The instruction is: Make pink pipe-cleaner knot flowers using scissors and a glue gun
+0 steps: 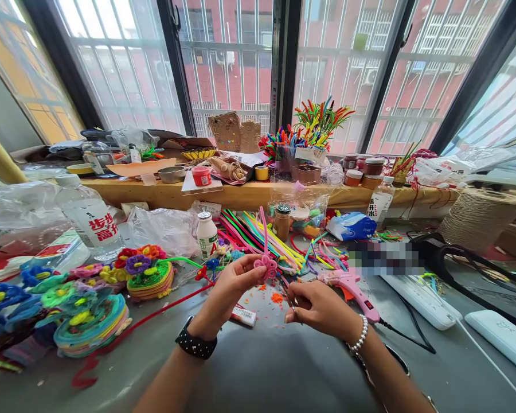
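Observation:
Between the thumb and fingers of my left hand [234, 287] is a pink pipe-cleaner flower [265, 265]. One straight pink stem [264, 226] sticks up from it. My right hand [320, 307], just to the right, is closed around a pair of small scissors [285, 287]. Their blades point up and left towards the flower's lower side; whether they touch it I cannot tell. Orange fluff scraps [277, 297] lie on the grey table [258, 367] between the hands. Behind them spreads a bundle of loose coloured pipe cleaners [245, 232].
Finished pipe-cleaner flowers [60, 292] are heaped at the left, near a water bottle [86, 218]. A pink glue gun [355, 292] with a black cord lies right of my right hand. A white bottle [206, 235] and a brown jar [281, 222] stand behind. Twine [481, 218] sits far right.

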### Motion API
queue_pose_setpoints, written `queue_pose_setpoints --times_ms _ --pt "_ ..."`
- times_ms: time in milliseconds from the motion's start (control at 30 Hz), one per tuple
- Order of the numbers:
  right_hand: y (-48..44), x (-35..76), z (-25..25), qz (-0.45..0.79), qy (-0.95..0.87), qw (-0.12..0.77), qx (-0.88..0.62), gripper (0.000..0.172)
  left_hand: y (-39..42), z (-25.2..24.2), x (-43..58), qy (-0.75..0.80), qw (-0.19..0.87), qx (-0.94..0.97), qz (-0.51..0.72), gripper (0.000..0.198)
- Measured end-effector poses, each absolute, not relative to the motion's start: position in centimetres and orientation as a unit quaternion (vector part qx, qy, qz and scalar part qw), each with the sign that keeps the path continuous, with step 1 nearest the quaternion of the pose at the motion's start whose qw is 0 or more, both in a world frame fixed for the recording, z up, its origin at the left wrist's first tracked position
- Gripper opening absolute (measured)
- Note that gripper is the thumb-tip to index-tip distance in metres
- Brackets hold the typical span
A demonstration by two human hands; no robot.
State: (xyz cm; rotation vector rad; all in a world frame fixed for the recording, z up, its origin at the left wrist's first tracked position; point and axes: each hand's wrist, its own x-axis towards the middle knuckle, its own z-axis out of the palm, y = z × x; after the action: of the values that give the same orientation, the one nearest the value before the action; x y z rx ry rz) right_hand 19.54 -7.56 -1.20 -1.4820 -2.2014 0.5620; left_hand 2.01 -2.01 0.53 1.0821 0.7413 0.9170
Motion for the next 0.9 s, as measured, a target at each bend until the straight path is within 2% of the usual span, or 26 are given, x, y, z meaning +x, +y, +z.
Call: queue_pose_setpoints --times_ms 433,633,900 --pt "-7.80 19.46 -0.80 0.196 -0.793 0.221 -0.533 0.037 -2.36 0.89 2.27 0.330 0.711 0.446 0.431 0.022" --pt "-7.86 19.38 -1.05 0.179 -0.796 0.238 -0.527 0.042 -2.31 0.65 2.41 0.326 0.717 0.431 0.441 0.021" --pt "-7.60 19.20 -1.59 0.205 -0.785 0.248 -0.530 0.037 -2.25 0.39 2.54 0.305 0.731 0.422 0.441 0.019"
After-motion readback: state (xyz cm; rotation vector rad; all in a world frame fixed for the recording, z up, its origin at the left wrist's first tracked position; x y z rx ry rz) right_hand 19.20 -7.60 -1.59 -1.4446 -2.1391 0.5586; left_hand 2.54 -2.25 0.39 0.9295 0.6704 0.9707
